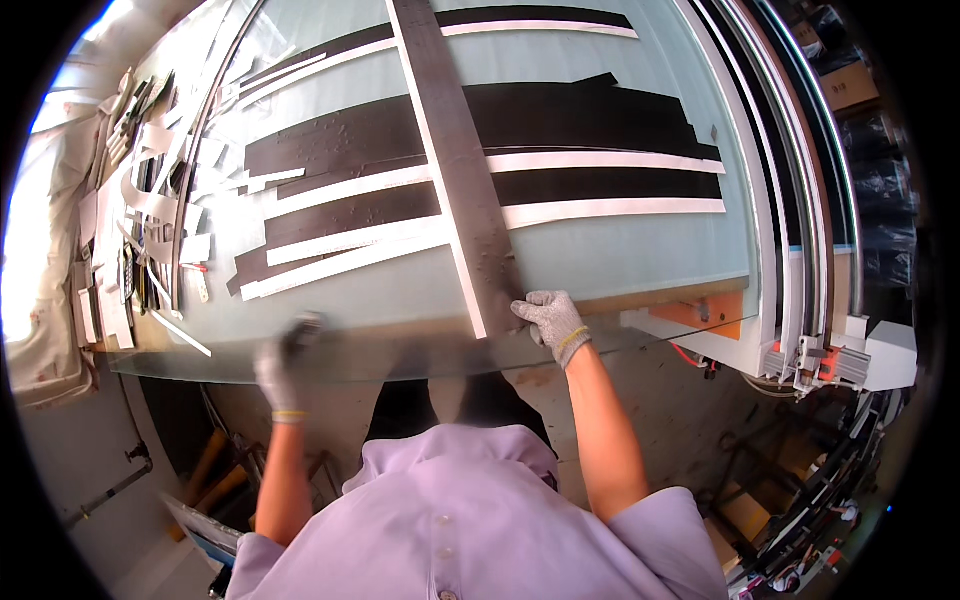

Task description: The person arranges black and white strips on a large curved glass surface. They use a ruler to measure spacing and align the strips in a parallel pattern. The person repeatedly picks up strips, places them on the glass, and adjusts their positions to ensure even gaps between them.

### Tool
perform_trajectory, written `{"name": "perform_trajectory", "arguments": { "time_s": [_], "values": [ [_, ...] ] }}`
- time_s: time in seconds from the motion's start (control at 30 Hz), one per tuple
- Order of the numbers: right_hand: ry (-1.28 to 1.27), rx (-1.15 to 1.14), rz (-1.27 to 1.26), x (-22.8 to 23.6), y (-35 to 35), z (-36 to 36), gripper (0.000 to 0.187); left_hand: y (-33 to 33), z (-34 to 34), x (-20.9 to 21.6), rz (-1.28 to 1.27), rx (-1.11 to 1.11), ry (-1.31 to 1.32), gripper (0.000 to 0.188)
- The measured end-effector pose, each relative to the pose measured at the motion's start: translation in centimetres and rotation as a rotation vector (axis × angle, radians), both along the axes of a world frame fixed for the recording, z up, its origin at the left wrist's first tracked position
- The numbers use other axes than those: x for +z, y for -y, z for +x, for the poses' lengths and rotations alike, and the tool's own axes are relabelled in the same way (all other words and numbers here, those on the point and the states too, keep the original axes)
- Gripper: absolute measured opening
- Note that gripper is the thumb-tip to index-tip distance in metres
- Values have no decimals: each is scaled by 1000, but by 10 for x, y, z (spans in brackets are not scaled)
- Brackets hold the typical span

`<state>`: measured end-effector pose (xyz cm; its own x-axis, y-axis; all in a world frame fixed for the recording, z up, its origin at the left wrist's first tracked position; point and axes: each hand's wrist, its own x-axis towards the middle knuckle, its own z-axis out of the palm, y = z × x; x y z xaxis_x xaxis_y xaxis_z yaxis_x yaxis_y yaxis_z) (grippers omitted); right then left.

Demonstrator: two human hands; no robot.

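While right hand (552, 322) is at near end of long dark strip (470, 190), its gloved fingers bend close together, tips at strip's side edge; cannot tell if they pinch it or only touch. Right forearm (605, 430) leans forward and inward. Left hand (276, 370), also gloved, is blurred at front edge of glass table (630, 250); cannot tell if it holds dark smudge (303, 330) beside fingers. Left forearm (283, 475) points almost straight forward. Long strip lies across flat black-and-white strips (360, 212) on table.
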<state>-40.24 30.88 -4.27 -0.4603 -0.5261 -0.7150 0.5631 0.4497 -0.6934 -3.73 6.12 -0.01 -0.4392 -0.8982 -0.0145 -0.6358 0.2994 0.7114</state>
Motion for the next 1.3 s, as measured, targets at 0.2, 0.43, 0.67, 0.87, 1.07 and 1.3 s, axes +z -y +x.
{"name": "perform_trajectory", "arguments": {
  "time_s": [0.2, 0.43, 0.67, 0.87, 1.07, 1.3],
  "values": [
    [-54, 32, 32, 0, 3, 4, 58, -80, -141, 4, -166, -540, 305, 32],
    [-175, 28, 47, 3, 10, 9, 40, -75, -185, 7, -199, -611, 267, 45],
    [-309, 78, 62, 3, 6, 10, 40, -65, -234, 22, -296, -689, 151, 60],
    [-299, 131, 54, 1, 7, 13, 31, -67, -252, 1, -402, -640, 270, 64],
    [-151, 102, 35, -1, 6, 14, 32, -73, -253, 1, -386, -556, 332, 45],
    [-146, 49, 22, 11, -18, 7, 33, -86, -231, 15, -287, -659, 375, 25]
  ]
}}
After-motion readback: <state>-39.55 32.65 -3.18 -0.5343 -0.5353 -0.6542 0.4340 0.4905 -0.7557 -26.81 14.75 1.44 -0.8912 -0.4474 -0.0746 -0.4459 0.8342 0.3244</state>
